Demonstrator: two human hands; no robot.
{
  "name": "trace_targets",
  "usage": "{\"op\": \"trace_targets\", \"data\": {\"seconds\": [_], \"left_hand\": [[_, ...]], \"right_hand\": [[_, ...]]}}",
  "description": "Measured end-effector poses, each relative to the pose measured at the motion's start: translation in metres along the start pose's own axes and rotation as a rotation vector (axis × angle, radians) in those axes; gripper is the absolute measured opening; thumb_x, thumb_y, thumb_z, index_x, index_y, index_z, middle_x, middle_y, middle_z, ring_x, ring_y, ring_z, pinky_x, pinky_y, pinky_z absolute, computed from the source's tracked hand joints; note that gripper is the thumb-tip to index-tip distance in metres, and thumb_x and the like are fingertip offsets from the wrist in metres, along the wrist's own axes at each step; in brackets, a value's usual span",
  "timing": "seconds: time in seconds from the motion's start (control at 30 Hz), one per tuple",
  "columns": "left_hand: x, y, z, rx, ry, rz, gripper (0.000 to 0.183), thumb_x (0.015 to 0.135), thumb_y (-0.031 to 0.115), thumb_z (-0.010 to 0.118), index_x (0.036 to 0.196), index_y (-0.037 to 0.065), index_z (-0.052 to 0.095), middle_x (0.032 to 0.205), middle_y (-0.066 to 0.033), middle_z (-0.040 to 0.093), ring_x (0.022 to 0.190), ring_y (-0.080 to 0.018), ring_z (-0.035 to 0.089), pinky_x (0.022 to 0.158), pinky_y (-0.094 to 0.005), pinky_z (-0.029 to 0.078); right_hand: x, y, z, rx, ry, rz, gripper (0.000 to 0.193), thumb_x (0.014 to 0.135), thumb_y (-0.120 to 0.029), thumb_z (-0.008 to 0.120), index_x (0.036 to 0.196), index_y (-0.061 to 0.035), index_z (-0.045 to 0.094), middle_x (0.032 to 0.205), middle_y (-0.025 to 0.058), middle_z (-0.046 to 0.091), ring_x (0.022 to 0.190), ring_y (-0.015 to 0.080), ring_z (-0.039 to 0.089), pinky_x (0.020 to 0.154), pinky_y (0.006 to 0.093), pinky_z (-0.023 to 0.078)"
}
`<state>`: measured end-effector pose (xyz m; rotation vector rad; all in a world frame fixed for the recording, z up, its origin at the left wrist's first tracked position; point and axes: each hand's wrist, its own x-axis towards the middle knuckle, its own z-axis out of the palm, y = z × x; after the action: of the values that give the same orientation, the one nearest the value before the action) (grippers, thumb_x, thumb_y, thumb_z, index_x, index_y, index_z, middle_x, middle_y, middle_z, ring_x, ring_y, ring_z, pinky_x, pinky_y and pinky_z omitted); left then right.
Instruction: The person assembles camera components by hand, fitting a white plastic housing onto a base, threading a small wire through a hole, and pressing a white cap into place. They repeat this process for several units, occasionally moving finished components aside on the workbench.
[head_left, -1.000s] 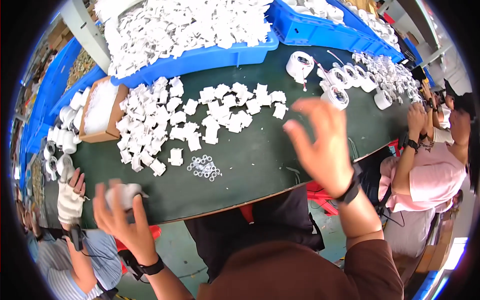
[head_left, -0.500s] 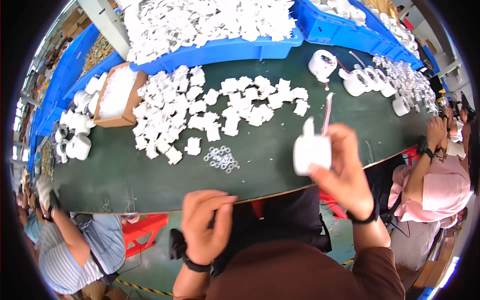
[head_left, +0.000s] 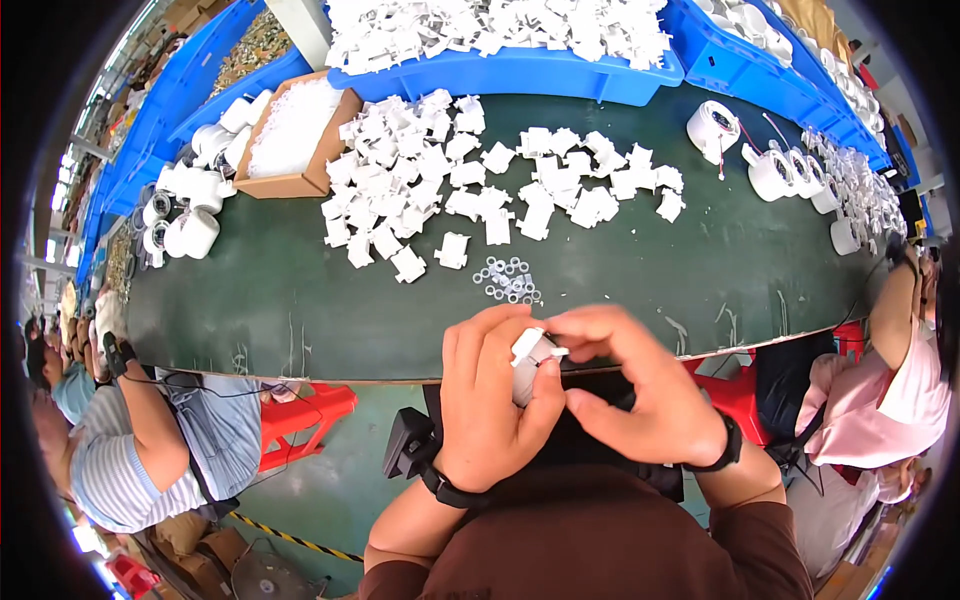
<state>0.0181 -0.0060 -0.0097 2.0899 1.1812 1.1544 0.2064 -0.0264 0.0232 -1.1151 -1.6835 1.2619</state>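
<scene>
Head view: my left hand [head_left: 490,405] clasps a white part [head_left: 530,348] while my right hand [head_left: 650,390], half-curled at its right, hold unclear, seemingly works it, next needing steadiness.

A red stool [head_left: 318,402] stands on green floor [head_left: 325,497] (yellow-black tape [head_left: 297,538] nearby).

We have the housing [head_left: 526,375] in our left hand [head_left: 495,395] at the near edge of the table [head_left: 310,310], our right hand [head_left: 640,385] at its right side. Just beyond the grip lie the rings [head_left: 508,280]. Behind them, brackets [head_left: 480,190] spread to the grip's left and right, before a heaped bin [head_left: 520,78]. Well left and beyond, cups [head_left: 190,235] lie left of a carton [head_left: 285,187]; well right, wired cups [head_left: 770,175] lie before a second bin [head_left: 735,72].
</scene>
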Motion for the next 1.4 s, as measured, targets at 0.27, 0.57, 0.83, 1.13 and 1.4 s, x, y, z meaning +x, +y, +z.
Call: {"op": "trace_targets", "data": {"seconds": [0.27, 0.57, 0.83, 1.13, 1.4], "left_hand": [[0.008, 0.0, -0.004, 0.006, 0.015, 0.033, 0.023, 0.083, 0.008, 0.07, 0.106, 0.005, 0.067, 0.108, -0.0116, 0.068, 0.088, -0.0321, 0.062, 0.076, -0.0402, 0.052], [0.008, -0.009, -0.005, -0.131, 0.079, -0.057, 0.016, 0.084, 0.004, 0.066, 0.1, 0.002, 0.069, 0.1, -0.0131, 0.072, 0.085, -0.0333, 0.068, 0.075, -0.0401, 0.056], [0.01, -0.006, -0.013, -0.153, 0.002, -0.05, 0.012, 0.093, 0.004, 0.061, 0.1, -0.003, 0.066, 0.105, -0.0155, 0.071, 0.089, -0.0297, 0.068, 0.079, -0.0369, 0.054], [0.012, -0.003, -0.014, -0.171, -0.001, -0.115, 0.01, 0.094, 0.004, 0.06, 0.096, -0.002, 0.067, 0.102, -0.0156, 0.072, 0.086, -0.0256, 0.069, 0.077, -0.034, 0.054], [0.009, -0.006, -0.016, -0.274, 0.038, -0.183, 0.013, 0.097, 0.007, 0.06, 0.099, -0.002, 0.069, 0.106, -0.0151, 0.073, 0.092, -0.0233, 0.068, 0.082, -0.0336, 0.054]], "right_hand": [[0.02, -0.006, 0.007, 0.236, 0.086, -0.013, 0.025, 0.093, 0.01, 0.066, 0.115, -0.0014, 0.066, 0.106, 0.0061, 0.061, 0.092, 0.0126, 0.063, 0.082, 0.0272, 0.053], [0.018, -0.003, 0.019, 0.144, 0.246, 0.07, 0.009, 0.095, 0.008, 0.065, 0.101, 0.0015, 0.066, 0.101, 0.0059, 0.067, 0.09, 0.0096, 0.066, 0.076, 0.0251, 0.056], [0.026, -0.01, 0.003, -0.069, 0.102, 0.005, 0.011, 0.091, 0.004, 0.072, 0.101, 0.0, 0.068, 0.096, 0.0064, 0.069, 0.086, 0.0126, 0.067, 0.075, 0.0267, 0.054], [0.1, 0.027, -0.038, -0.946, 0.101, -0.459, 0.028, 0.084, 0.006, 0.068, 0.109, -0.0052, 0.068, 0.112, 0.0085, 0.069, 0.102, 0.0293, 0.062, 0.088, 0.0385, 0.053], [0.091, 0.025, -0.037, -0.9, 0.111, -0.491, 0.025, 0.084, 0.003, 0.072, 0.107, -0.0039, 0.067, 0.105, 0.0065, 0.068, 0.099, 0.0237, 0.065, 0.087, 0.0351, 0.054]]}}
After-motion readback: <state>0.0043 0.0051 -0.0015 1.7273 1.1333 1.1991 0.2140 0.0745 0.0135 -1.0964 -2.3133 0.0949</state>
